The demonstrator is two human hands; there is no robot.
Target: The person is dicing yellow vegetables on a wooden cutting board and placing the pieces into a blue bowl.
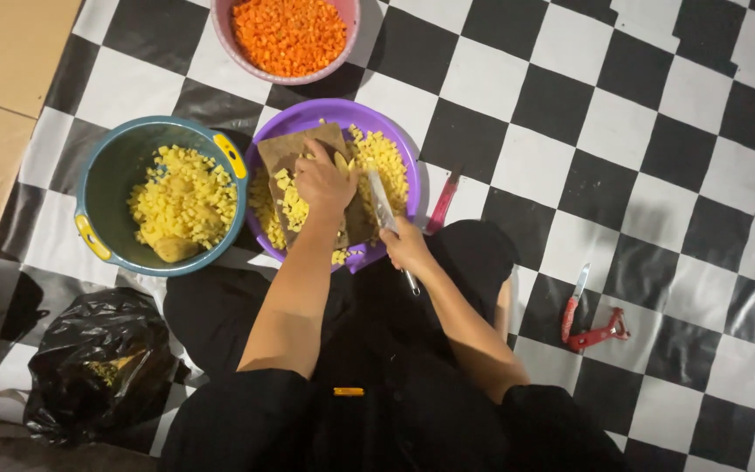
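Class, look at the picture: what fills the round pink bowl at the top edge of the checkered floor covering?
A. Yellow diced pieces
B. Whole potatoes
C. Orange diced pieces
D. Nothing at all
C: the round pink bowl is heaped with small orange diced pieces, while the yellow diced pieces lie in the blue-green bucket and on the purple plate.

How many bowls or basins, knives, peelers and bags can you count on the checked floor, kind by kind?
Bowls or basins: 3 (pink, teal, purple)
Knives: 3 (held knife, pink knife, red knife)
Peelers: 1 (red peeler)
Bags: 1 (black bag)
Total: 8
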